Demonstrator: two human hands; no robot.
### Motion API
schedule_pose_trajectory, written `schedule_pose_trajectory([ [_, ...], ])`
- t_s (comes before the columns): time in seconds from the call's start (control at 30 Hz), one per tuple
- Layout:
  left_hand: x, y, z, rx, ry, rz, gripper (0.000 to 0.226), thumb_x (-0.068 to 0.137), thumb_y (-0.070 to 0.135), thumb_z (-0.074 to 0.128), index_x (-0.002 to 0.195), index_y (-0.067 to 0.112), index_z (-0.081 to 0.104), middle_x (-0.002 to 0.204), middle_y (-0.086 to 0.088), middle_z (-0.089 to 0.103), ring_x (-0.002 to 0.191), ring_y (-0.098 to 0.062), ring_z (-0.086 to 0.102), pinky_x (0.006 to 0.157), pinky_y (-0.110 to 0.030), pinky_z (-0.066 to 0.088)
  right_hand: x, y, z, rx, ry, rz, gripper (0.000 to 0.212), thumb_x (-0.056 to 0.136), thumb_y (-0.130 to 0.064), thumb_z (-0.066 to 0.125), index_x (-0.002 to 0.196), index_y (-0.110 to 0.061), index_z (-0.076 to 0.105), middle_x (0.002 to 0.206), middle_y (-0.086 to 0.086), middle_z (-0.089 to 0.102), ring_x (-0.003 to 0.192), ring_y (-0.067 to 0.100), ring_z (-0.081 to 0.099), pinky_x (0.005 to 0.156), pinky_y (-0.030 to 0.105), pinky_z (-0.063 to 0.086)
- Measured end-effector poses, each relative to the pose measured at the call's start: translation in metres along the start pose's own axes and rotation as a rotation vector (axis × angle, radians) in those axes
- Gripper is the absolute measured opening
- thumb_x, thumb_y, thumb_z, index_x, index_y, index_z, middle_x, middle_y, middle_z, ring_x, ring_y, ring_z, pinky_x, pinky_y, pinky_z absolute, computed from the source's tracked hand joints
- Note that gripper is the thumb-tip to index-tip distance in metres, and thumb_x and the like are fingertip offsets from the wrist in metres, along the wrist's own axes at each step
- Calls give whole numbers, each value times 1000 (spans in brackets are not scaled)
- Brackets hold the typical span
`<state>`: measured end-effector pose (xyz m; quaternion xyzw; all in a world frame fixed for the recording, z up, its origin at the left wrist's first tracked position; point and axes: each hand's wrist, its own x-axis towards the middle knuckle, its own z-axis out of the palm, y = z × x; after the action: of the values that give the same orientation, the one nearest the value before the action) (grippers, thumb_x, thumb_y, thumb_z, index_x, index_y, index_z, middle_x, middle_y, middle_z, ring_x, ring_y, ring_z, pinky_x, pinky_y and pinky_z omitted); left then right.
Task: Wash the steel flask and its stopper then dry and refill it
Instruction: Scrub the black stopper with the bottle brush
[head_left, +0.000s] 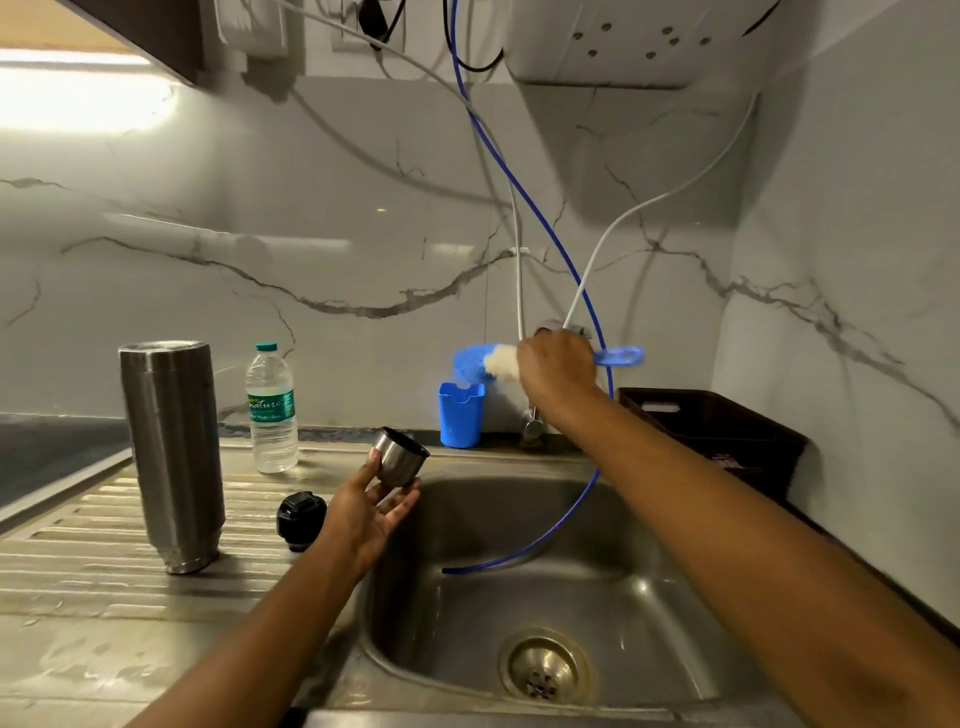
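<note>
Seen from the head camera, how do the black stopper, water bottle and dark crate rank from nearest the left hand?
1. Black stopper, on the drainboard just beside the left hand.
2. Water bottle, farther back on the left.
3. Dark crate, across the sink, far right.

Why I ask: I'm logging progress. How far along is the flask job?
Early, it seems. Done: the flask is apart, standing on the drainboard with the stopper beside it. In hand: the left hand holds the cup, the right hand grips the brush. Left: scrubbing, rinsing, drying, refilling.
</note>
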<state>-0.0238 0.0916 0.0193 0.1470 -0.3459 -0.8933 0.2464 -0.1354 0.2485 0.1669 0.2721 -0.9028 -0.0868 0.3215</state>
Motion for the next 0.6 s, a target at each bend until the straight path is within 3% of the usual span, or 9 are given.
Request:
schedule_pose_trajectory([
  [0.1,-2,-1,0,-7,-5,-21,47,95,30,53,136,8,45,109,-22,59,94,-32,61,58,-33,60,-28,24,15,201,-59,153,23,94,-16,51,114,-10,61,99,5,65,86,18,61,68,28,39],
  [0.23,-5,-2,4,-14,-11,-41,42,95,31,53,130,9,46,109,-23,57,92,-32,61,56,-32,59,-69,69,23,610,-129,92,24,93,-31,52,109,-24,68,86,-2,69,74,12,60,67,28,49],
  [0.3,-6,-1,5,-21,-18,-39,39,95,32,52,127,11,47,110,-22,56,92,-31,61,58,-32,60,-87,83,20,697,-157,44,20,91,-32,56,105,-29,71,77,-10,67,65,2,55,57,21,40],
  [0.43,-9,-1,3,45,-42,-46,32,93,35,54,115,13,55,115,-21,57,96,-30,61,60,-30,59,-99,87,14,541,-185,-87,21,91,-33,55,107,-37,69,71,-21,58,60,-3,48,52,13,29],
  [0.6,-11,0,1,119,-52,-65,41,91,43,53,117,12,54,108,-20,58,85,-23,61,53,-24,57,-85,99,2,357,-154,-311,28,91,-40,56,118,-39,62,105,-13,67,76,-1,49,68,15,37],
])
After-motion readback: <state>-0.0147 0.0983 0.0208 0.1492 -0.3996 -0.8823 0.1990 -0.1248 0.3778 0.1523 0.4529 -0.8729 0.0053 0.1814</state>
